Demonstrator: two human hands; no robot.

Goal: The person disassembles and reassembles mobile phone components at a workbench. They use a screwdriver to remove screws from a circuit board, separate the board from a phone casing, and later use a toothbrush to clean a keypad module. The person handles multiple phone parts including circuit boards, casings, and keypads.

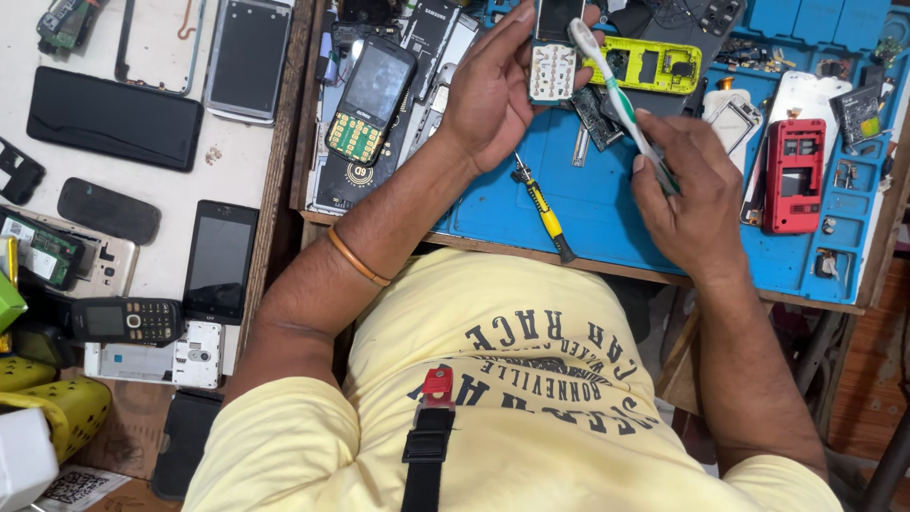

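The left hand is raised over the blue work mat, its fingers clamped on the edges of a bare phone circuit board with a pale keypad face and a dark screen above it. The right hand has its fingers closed around the handle of a white and green toothbrush, whose bristled head lies against the upper right edge of the board. The board is held in the air above the far part of the mat, just left of a lime-green phone frame.

On the mat between the two hands lies a small screwdriver with a yellow and black handle, touched by neither hand. A red phone housing sits well to the right, beside a white phone frame. Left of the left hand, a keypad phone with its key contacts exposed lies tilted on a heap of parts. An orange bangle rings the left forearm. On the white tabletop farther left lie a black touchscreen phone and a small black keypad phone.
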